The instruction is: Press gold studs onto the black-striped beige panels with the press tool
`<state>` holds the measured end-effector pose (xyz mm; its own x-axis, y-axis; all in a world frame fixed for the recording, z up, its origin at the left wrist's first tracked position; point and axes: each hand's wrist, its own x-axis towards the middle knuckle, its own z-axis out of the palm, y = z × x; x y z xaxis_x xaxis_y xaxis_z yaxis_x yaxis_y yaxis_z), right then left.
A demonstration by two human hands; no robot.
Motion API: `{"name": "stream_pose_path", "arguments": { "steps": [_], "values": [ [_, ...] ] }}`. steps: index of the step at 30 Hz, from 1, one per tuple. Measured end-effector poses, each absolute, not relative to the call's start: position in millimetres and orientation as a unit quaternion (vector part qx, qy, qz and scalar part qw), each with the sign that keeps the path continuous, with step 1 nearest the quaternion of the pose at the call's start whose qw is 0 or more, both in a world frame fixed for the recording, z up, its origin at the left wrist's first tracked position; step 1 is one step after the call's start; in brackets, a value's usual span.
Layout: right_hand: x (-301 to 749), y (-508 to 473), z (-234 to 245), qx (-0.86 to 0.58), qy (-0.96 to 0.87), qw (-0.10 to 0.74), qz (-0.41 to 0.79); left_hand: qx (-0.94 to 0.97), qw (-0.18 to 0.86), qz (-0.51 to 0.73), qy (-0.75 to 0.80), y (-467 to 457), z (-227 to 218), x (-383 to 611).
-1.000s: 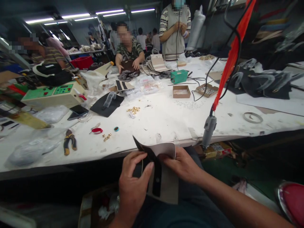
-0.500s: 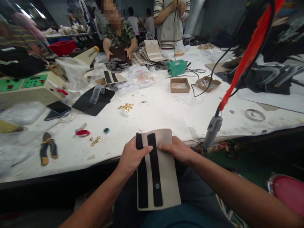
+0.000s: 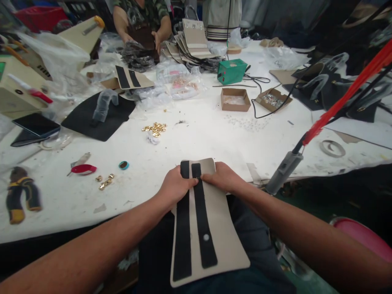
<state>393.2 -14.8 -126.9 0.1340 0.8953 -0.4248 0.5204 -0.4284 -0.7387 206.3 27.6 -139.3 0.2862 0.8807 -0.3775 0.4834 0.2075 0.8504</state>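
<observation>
i see the left hand (image 3: 176,185) and the right hand (image 3: 222,177) both pinching the upper end of the beige panel (image 3: 225,241), with the fingertips meeting on its right black stripe (image 3: 202,212). the panel lies flat, from the edge of the white table (image 3: 214,139) down over the lap.

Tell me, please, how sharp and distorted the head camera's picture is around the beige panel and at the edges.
Head view: the beige panel, left hand and right hand are sharp; the pliers at the left edge are smeared; the table bows at its rim with the wide lens; lighting is even.
</observation>
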Motion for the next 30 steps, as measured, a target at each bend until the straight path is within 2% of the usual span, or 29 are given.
{"name": "stream_pose_path", "arguments": {
  "steps": [7,18,25,30],
  "values": [
    [392,-16,-128,-0.714,-0.5,0.216,0.441,0.661,0.448,0.16,0.58,30,-140,206],
    [388,-24,-129,-0.718,-0.517,0.235,0.401,0.654,0.447,0.188,0.58,23,-138,207],
    [378,-50,-147,-0.695,-0.552,0.334,0.317,0.649,0.451,0.244,0.563,5,-132,200],
    [377,-73,-164,-0.607,-0.622,0.407,0.28,0.667,0.408,0.249,0.572,-14,-140,186]
  ]
}}
